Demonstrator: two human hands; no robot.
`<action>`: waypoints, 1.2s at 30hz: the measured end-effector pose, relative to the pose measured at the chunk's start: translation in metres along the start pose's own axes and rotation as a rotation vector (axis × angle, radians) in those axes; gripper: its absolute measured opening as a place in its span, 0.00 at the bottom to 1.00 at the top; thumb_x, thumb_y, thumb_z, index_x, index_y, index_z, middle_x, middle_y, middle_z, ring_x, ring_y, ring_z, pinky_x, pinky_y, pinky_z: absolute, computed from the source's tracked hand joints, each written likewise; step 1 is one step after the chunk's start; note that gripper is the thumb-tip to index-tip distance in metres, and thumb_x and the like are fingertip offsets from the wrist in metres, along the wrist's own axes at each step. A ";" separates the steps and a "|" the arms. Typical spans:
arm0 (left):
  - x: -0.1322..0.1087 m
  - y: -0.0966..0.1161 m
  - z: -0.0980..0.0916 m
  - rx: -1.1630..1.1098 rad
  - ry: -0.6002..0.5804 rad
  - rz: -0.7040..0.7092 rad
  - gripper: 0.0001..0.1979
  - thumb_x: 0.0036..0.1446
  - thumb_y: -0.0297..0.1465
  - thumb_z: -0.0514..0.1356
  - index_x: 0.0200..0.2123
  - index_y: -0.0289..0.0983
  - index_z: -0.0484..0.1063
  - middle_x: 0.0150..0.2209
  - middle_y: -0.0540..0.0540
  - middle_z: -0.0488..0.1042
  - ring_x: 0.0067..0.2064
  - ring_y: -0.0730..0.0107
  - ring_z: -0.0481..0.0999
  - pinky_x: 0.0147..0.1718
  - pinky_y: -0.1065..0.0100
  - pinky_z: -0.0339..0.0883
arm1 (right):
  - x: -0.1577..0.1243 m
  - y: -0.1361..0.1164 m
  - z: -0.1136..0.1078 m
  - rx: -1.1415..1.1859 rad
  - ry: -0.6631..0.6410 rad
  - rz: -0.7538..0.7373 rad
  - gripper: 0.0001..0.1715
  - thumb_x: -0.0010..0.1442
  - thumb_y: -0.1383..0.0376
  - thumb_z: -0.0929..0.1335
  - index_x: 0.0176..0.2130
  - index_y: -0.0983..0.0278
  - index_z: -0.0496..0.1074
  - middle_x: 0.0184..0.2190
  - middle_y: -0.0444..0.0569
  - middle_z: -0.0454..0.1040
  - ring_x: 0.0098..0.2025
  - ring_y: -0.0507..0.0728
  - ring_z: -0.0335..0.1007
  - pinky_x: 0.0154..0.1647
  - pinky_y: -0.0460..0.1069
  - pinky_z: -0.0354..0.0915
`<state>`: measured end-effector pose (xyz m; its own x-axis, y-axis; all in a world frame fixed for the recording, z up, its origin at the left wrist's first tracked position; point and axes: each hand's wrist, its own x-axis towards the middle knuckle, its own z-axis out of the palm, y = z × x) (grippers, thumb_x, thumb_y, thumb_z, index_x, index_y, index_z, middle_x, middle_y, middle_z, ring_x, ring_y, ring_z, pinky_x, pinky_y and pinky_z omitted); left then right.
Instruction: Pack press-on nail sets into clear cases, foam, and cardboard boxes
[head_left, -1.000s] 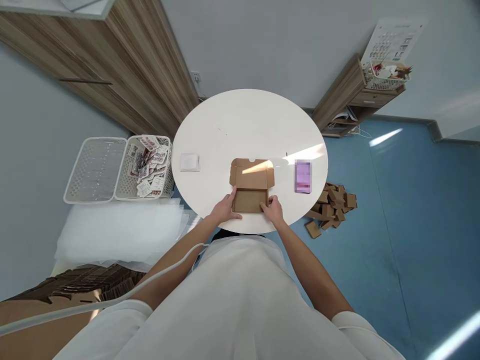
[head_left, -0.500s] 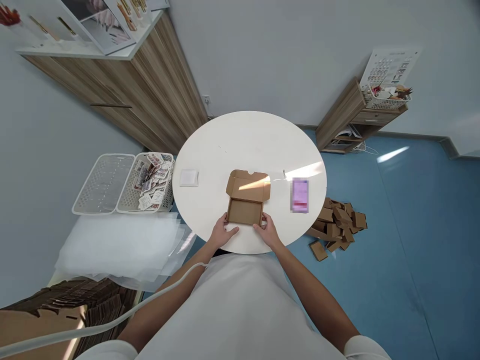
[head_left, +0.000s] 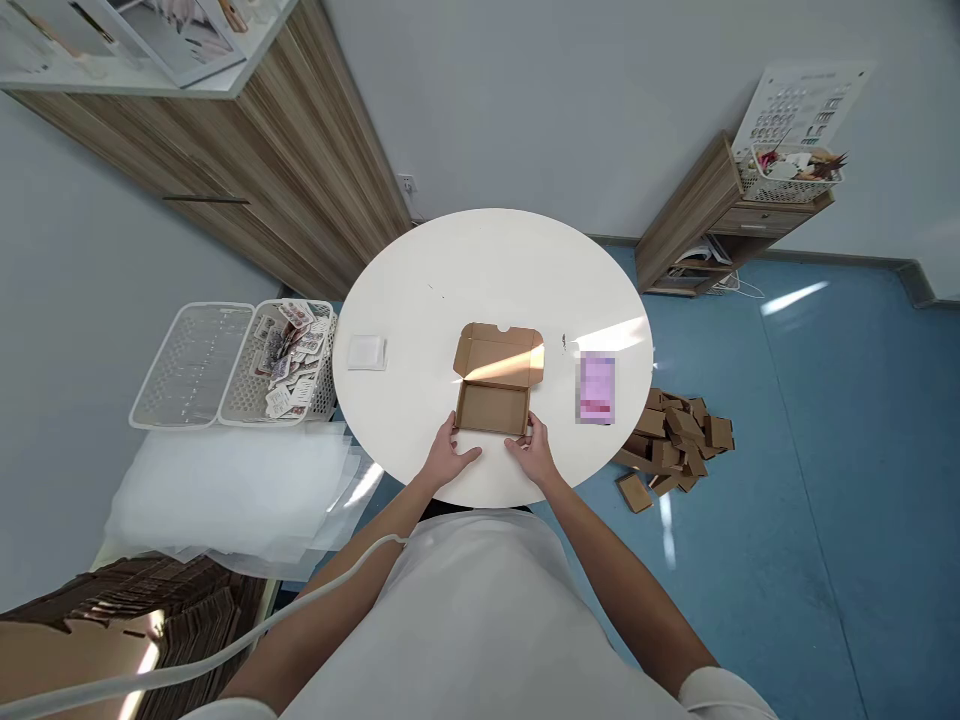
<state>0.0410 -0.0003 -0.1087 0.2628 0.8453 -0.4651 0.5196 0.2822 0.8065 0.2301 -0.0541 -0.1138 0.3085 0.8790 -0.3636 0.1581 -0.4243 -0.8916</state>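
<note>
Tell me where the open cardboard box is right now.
In the head view, the open cardboard box is near the middle of the white table, left of the purple item, with the left hand and right hand at its near corners.

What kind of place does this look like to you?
Probably a packing area: an open cardboard box sits on a white table, brown boxes are heaped on the blue floor, and a white basket holds what look like printed cards.

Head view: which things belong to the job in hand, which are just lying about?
In hand:
open cardboard box
left hand and right hand at its near corners

Untouched, seemingly lying about:
blurred purple item
white packet
basket of cards
translucent sheets
pile of boxes
</note>
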 end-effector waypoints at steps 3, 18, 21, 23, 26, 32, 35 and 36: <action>-0.001 -0.004 0.002 0.008 0.010 0.011 0.48 0.44 0.38 0.63 0.61 0.44 0.34 0.60 0.39 0.47 0.57 0.58 0.56 0.49 0.58 0.60 | -0.001 0.000 0.000 0.016 -0.007 0.000 0.42 0.47 0.56 0.67 0.57 0.58 0.47 0.52 0.53 0.54 0.32 0.51 0.64 0.39 0.53 0.67; -0.005 -0.005 -0.031 0.007 0.032 -0.057 0.44 0.46 0.43 0.61 0.60 0.44 0.37 0.60 0.40 0.46 0.57 0.60 0.55 0.45 0.62 0.64 | -0.019 -0.026 0.006 -0.046 0.323 -0.008 0.42 0.53 0.53 0.61 0.60 0.59 0.38 0.50 0.55 0.51 0.33 0.51 0.60 0.40 0.51 0.64; -0.002 -0.010 -0.057 0.025 0.155 -0.050 0.39 0.46 0.43 0.60 0.58 0.43 0.45 0.59 0.40 0.49 0.55 0.59 0.58 0.43 0.62 0.66 | -0.020 -0.051 0.021 -0.002 0.272 -0.135 0.40 0.53 0.55 0.63 0.59 0.57 0.40 0.47 0.52 0.54 0.31 0.50 0.59 0.37 0.50 0.64; 0.004 -0.014 -0.079 0.056 0.248 -0.043 0.36 0.46 0.42 0.59 0.56 0.41 0.50 0.57 0.39 0.51 0.54 0.57 0.59 0.41 0.61 0.66 | -0.014 -0.070 0.040 0.037 0.147 -0.182 0.39 0.52 0.56 0.64 0.58 0.56 0.44 0.45 0.50 0.57 0.30 0.49 0.59 0.36 0.49 0.64; 0.020 -0.020 -0.117 0.087 0.378 -0.030 0.32 0.47 0.41 0.59 0.54 0.39 0.54 0.56 0.38 0.53 0.53 0.55 0.61 0.40 0.59 0.66 | 0.003 -0.096 0.078 0.067 -0.047 -0.158 0.32 0.50 0.57 0.65 0.53 0.56 0.55 0.45 0.48 0.61 0.32 0.49 0.61 0.35 0.49 0.64; 0.059 -0.030 -0.185 0.024 0.435 -0.069 0.32 0.50 0.42 0.56 0.56 0.39 0.51 0.57 0.37 0.51 0.55 0.56 0.59 0.47 0.59 0.61 | 0.052 -0.128 0.162 0.100 -0.275 0.189 0.32 0.48 0.51 0.66 0.51 0.57 0.60 0.51 0.50 0.61 0.53 0.58 0.57 0.47 0.52 0.61; 0.080 -0.032 -0.204 0.031 0.396 -0.052 0.35 0.50 0.41 0.57 0.58 0.39 0.47 0.58 0.38 0.50 0.58 0.55 0.54 0.52 0.57 0.56 | 0.075 -0.135 0.198 0.235 -0.273 0.306 0.36 0.49 0.50 0.65 0.54 0.60 0.57 0.56 0.52 0.56 0.57 0.58 0.53 0.50 0.51 0.59; 0.086 -0.032 -0.208 0.028 0.379 -0.040 0.35 0.50 0.40 0.57 0.59 0.39 0.47 0.58 0.38 0.51 0.58 0.55 0.53 0.53 0.56 0.54 | 0.082 -0.137 0.208 0.273 -0.248 0.336 0.36 0.49 0.50 0.65 0.54 0.60 0.56 0.56 0.52 0.56 0.56 0.57 0.54 0.49 0.51 0.60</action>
<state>-0.1220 0.1577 -0.0984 -0.0747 0.9431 -0.3241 0.5467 0.3106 0.7776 0.0384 0.1216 -0.0778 0.0626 0.7428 -0.6666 -0.1732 -0.6497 -0.7402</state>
